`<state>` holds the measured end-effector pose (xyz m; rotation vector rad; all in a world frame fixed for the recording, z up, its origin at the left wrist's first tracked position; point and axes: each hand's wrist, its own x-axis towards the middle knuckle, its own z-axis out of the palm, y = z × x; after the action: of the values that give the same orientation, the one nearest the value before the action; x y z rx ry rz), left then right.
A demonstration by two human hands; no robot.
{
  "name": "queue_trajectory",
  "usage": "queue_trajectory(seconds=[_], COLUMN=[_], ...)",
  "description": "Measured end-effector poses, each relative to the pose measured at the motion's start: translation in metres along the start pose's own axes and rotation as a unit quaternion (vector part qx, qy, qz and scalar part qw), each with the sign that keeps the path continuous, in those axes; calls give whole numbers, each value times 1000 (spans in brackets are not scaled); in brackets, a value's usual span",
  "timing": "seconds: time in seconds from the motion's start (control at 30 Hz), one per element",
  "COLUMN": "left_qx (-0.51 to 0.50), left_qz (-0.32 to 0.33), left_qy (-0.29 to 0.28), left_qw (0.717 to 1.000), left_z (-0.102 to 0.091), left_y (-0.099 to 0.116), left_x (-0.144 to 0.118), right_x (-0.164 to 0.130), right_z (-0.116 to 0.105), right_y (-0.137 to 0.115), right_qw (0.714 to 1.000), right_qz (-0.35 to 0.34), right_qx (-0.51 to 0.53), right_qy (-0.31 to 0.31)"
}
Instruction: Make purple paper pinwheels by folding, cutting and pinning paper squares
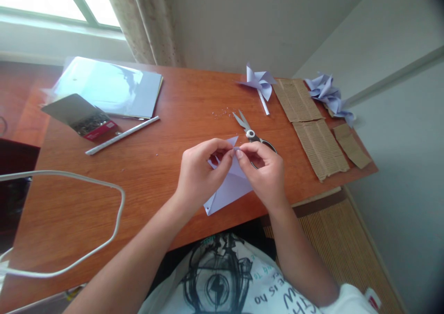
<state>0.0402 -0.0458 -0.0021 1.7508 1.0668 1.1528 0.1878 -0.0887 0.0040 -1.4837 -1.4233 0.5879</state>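
Observation:
A pale lilac paper sheet (pixel 231 191) with cut, pointed flaps lies on the table in front of me; a small dark hole shows in its near corner. My left hand (pixel 204 166) pinches a piece of this paper at the far side between thumb and index finger. Right against it, my right hand (pixel 263 168) pinches the paper too, the two thumb tips almost touching. What lies between the fingertips is mostly hidden. Just beyond my right hand rest open scissors (pixel 250 133), their handles partly covered by that hand.
A finished paper pinwheel (pixel 258 80) lies at the back, with more folded pinwheels (pixel 329 94) at far right. Corrugated cardboard pieces (pixel 312 129) lie nearby. To the left are a rolled paper stick (pixel 121 136), an open small box (pixel 85 117), a folder (pixel 111 85) and a white cable (pixel 120 212).

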Motion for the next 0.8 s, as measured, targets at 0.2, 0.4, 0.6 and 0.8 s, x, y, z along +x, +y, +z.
queue_trajectory(seconds=[0.2, 0.4, 0.6, 0.8], left_qx=[19, 27, 26, 29], left_qz=[2, 3, 9, 18], left_qy=[8, 14, 15, 12], left_qw=[1000, 1000, 1000, 999], left_z=[0, -1, -1, -2], left_y=[2, 3, 3, 5], left_x=[0, 0, -1, -2], right_x=[0, 0, 0, -3], right_z=[3, 4, 5, 8], right_y=[0, 3, -3, -7], right_qw=[989, 965, 971, 968], right_qz=[-98, -182, -149, -158], right_qx=[-98, -179, -172, -174], right_qy=[47, 59, 73, 89])
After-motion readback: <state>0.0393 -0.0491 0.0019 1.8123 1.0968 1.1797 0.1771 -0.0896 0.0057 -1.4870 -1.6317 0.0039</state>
